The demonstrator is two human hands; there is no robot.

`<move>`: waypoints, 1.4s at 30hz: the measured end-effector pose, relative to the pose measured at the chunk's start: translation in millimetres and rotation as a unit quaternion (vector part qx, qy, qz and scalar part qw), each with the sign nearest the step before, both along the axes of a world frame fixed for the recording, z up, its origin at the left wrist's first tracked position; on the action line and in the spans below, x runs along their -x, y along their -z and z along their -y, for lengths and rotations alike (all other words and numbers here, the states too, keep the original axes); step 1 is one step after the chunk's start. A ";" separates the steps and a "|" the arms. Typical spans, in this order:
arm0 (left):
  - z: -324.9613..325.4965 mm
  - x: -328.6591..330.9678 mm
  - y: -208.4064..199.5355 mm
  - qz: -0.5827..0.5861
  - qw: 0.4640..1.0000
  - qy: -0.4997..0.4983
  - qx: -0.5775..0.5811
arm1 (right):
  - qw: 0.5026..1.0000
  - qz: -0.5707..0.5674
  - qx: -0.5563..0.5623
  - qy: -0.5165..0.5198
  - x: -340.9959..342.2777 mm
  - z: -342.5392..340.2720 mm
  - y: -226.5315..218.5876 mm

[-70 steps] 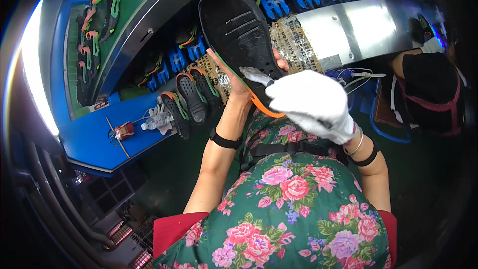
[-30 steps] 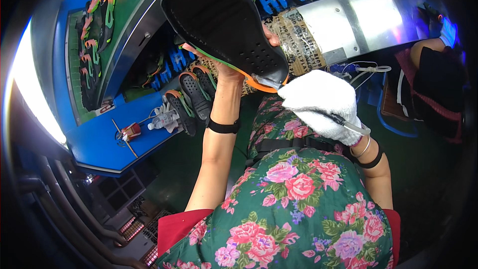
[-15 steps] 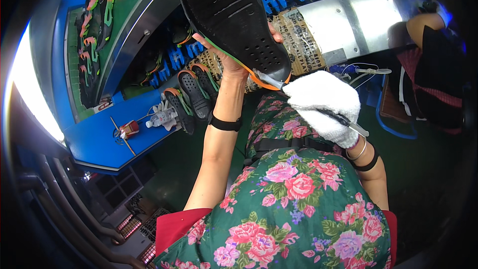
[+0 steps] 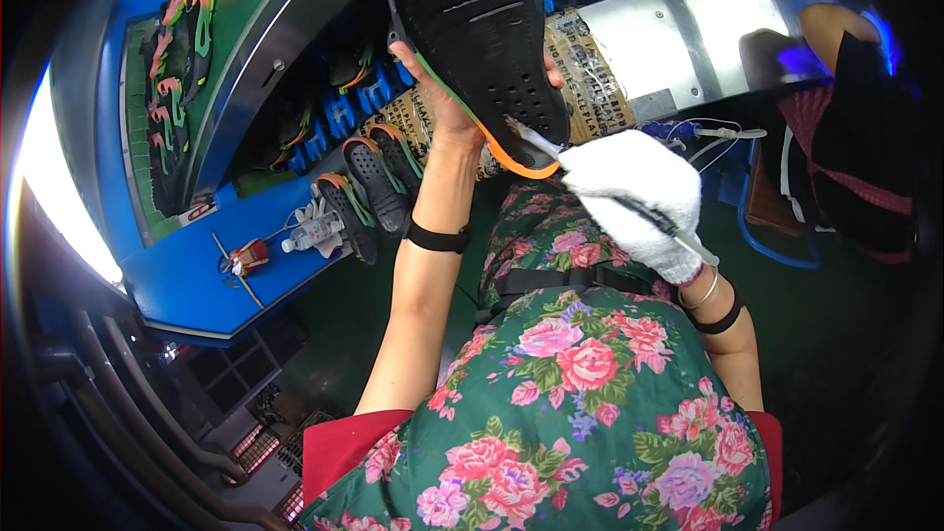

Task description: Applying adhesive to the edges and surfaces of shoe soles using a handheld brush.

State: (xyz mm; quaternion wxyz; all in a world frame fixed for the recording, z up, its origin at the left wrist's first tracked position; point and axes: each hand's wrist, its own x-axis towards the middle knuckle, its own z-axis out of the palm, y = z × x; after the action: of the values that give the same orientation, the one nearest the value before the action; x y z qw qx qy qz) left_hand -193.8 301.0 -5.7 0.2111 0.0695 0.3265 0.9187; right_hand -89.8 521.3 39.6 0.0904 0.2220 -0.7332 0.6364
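Observation:
My bare left hand [image 4: 448, 110] grips a black shoe sole [image 4: 482, 39] with an orange and green rim, its thumb and fingers on opposite edges. The sole's broad end points away from me, and small round holes dot the nearer part. My right hand [image 4: 634, 199], in a white knitted glove, is closed round a thin-handled brush [image 4: 536, 142]. The pale brush tip touches the sole's surface near the rounded heel end, beside the holes. The brush handle's rear end sticks out near my right wrist.
On a blue side table [image 4: 202, 280] lie a clear bottle [image 4: 313, 233] and a red-wrapped item [image 4: 248, 257]. More soles [image 4: 377, 180] stand beside it. Cardboard [image 4: 588, 69] covers part of the metal conveyor edge [image 4: 678, 34]. Another person's arm [image 4: 831, 29] shows at right.
The sole has shifted a little to the right and up. The brush tip has moved from the orange heel rim inward onto the black surface. The gloved hand has moved slightly left.

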 end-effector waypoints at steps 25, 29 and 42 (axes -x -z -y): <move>-0.1 3.5 -2.6 0.106 0.923 0.218 0.298 | 0.949 -0.084 -0.061 -0.297 21.2 -17.0 3.7; -2.7 0.8 0.8 0.191 0.939 0.280 0.062 | 0.967 0.088 0.079 -0.227 38.2 -32.4 -4.1; -23.2 -72.6 22.9 0.217 0.961 0.056 0.162 | 0.993 0.003 -0.111 -0.044 48.4 -39.0 -10.9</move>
State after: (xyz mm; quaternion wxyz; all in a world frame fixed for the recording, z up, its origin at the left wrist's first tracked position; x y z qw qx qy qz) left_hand -121.2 324.2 -28.6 0.3367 -0.1481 0.4133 0.8330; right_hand -138.2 560.3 50.5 0.0351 0.2605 -0.7891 0.5552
